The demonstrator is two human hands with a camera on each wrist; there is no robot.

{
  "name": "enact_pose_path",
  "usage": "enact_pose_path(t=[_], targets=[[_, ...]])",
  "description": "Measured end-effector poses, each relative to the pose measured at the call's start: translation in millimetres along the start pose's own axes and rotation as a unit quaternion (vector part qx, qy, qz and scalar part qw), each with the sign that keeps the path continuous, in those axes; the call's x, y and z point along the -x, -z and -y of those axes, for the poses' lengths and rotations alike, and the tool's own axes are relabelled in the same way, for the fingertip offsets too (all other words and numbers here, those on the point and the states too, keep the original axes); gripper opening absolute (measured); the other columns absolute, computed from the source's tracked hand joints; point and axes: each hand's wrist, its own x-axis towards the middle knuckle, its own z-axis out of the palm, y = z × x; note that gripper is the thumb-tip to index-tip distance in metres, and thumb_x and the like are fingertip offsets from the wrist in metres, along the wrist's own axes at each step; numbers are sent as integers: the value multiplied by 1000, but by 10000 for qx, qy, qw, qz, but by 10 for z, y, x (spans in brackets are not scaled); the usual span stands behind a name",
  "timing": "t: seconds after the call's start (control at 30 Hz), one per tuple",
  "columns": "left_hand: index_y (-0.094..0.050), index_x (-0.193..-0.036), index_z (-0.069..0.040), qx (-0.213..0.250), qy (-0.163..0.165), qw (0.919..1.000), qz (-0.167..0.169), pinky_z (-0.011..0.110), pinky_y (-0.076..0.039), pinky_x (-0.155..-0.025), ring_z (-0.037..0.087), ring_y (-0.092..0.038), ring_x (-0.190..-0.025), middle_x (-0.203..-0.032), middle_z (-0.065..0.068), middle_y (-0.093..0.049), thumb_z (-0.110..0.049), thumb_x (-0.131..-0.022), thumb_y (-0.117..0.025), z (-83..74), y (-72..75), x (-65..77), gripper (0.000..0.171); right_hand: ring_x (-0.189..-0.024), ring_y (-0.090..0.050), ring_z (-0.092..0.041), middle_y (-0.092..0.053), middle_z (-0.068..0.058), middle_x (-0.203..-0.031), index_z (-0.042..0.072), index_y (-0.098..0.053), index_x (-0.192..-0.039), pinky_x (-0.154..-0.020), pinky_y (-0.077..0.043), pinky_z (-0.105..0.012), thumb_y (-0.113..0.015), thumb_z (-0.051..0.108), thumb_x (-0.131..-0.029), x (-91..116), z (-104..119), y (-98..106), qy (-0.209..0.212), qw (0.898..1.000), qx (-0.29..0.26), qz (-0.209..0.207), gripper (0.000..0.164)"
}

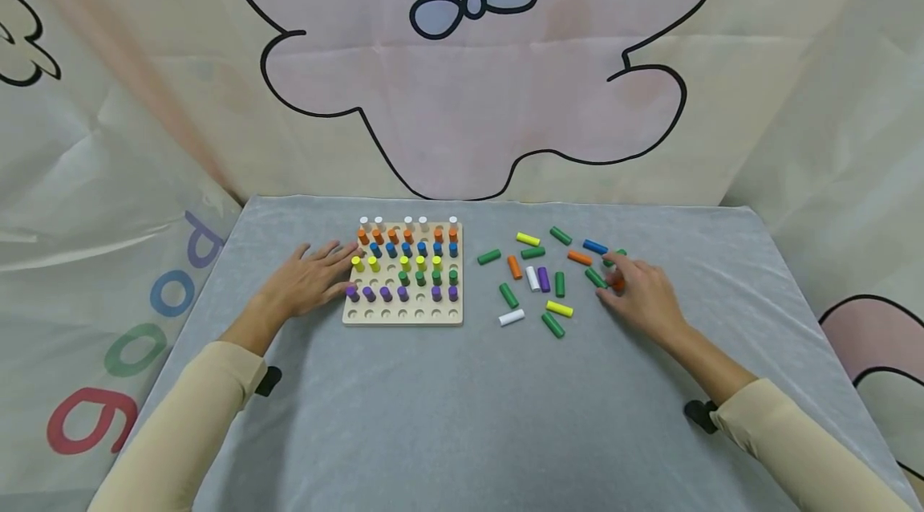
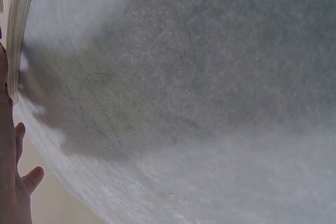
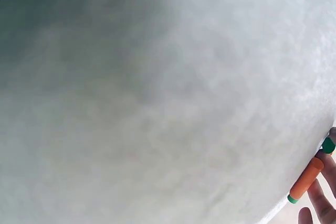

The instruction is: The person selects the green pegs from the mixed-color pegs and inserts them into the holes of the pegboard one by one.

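A pale wooden pegboard (image 1: 404, 318) stands left of centre, with rows of white, orange, blue, yellow, green and purple pegs. My left hand (image 1: 306, 279) lies at its left edge, fingers spread, fingertips right at the side. In the left wrist view that hand's fingers (image 2: 8, 150) show beside the board's layered edge (image 2: 18, 30). Over on the right, my right hand (image 1: 645, 299) reaches over loose pegs. An orange peg (image 1: 618, 285) sits in the gap between its thumb and index finger. A green peg (image 3: 328, 145) is by the fingertips in the right wrist view.
Loose pegs are scattered between board and right hand, among them a purple peg (image 1: 544, 279), a blue peg (image 1: 595, 246), a yellow peg (image 1: 559, 309) and a white peg (image 1: 512, 318). A grey cloth (image 1: 462, 416) covers the table. A printed curtain (image 1: 462, 119) rises behind its back edge.
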Motion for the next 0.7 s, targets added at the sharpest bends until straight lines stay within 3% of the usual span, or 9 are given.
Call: enact_pose_path(t=[0.3,0.53,0.7], targets=[[-30,-157,-8,-118,-34,9999,44,68,-22,-111,39,-27,-147,-163,13,-24,-46,-105,-43,-13,-2,-9,66,-81,-63,-35,-73,-16,-89,-1,-58,-129,-83,-44,-58,-79,7,-80,-42,24,60,-206,9995,145,179,54],[-30,-156,-7,-203,-50,9998,48,68,-24,-110,39,-27,-146,-163,14,-25,-45,-105,-43,-7,-2,-2,65,-78,-65,-34,-74,-16,-90,-1,-57,-130,-69,-48,-52,-80,4,-79,-74,53,133,-74,10000,-30,-43,56],[-30,-156,-7,-215,-54,9997,74,68,-24,-110,40,-27,-146,-162,14,-25,-46,-105,-42,-17,3,-3,66,-77,-67,-34,-74,-15,-89,-2,-57,-129,-68,-49,-51,-80,3,-79,-83,71,150,25,9999,-52,-130,56]])
